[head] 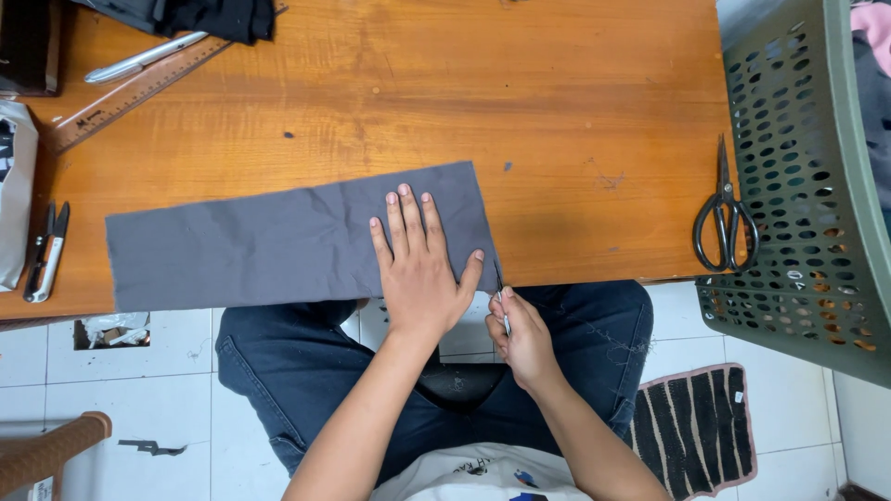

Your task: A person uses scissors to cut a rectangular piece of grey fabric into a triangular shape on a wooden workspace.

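1. A small pair of thread snips (45,252) lies near the wooden table's (557,111) left edge, with a long wooden ruler (130,96) and a silver pen (144,57) farther back.
2. A long grey rectangular piece of cloth (260,246) lies along the table's near edge.
3. The left hand (418,269) rests flat, fingers spread, pressing the cloth's right end.
4. The right hand (522,334) is clenched around a thin silver tool (502,301) at the cloth's right corner.
5. Large black scissors (726,218) lie beside a green perforated plastic basket (798,186).
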